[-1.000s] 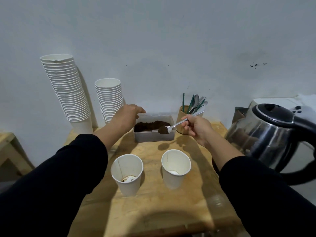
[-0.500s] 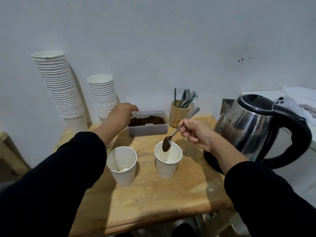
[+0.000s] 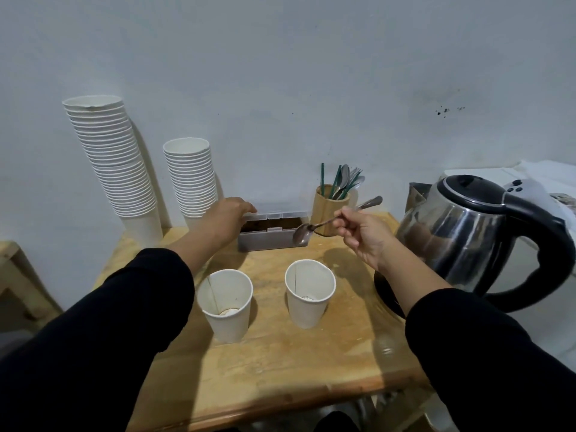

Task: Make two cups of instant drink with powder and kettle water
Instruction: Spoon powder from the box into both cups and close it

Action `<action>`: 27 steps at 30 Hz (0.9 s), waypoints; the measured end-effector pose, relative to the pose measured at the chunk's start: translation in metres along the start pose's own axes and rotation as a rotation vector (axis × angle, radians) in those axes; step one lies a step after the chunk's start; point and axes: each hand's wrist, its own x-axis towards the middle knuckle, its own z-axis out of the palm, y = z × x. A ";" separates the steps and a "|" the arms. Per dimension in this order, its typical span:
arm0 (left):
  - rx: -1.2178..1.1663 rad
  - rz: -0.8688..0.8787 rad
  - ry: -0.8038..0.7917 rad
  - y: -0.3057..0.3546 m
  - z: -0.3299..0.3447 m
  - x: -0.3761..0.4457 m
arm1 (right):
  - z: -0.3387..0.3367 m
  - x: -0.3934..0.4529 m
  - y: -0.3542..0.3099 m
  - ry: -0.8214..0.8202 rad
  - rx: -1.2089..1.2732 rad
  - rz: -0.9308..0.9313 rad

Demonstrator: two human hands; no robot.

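Observation:
Two white paper cups stand on the wooden table (image 3: 280, 369): the left cup (image 3: 226, 305) and the right cup (image 3: 309, 293). Behind them sits a clear plastic box of brown powder (image 3: 271, 233) with its lid hinged back. My left hand (image 3: 226, 221) rests on the box's left end, fingers on the lid edge. My right hand (image 3: 363, 235) pinches a metal spoon (image 3: 330, 224), its emptied bowl hanging at the box's right front corner. The steel kettle (image 3: 473, 235) with a black handle stands at the right.
Two tall stacks of white paper cups (image 3: 115, 163) (image 3: 193, 179) stand against the wall at the back left. A wooden holder with cutlery and green sticks (image 3: 332, 207) is behind the box. A wooden bench edge (image 3: 12, 263) shows at far left.
The spoon carried powder from the box to the right cup, tipped it in, and has swung back up to the box, empty. My left hand stayed on the box.

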 end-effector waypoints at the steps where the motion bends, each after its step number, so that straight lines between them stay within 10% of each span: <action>1: -0.011 0.014 -0.014 -0.003 0.001 -0.001 | 0.004 0.005 0.000 0.040 0.012 0.007; 27: -0.064 0.066 -0.034 -0.032 0.017 -0.013 | 0.082 0.107 0.032 0.214 -0.228 0.269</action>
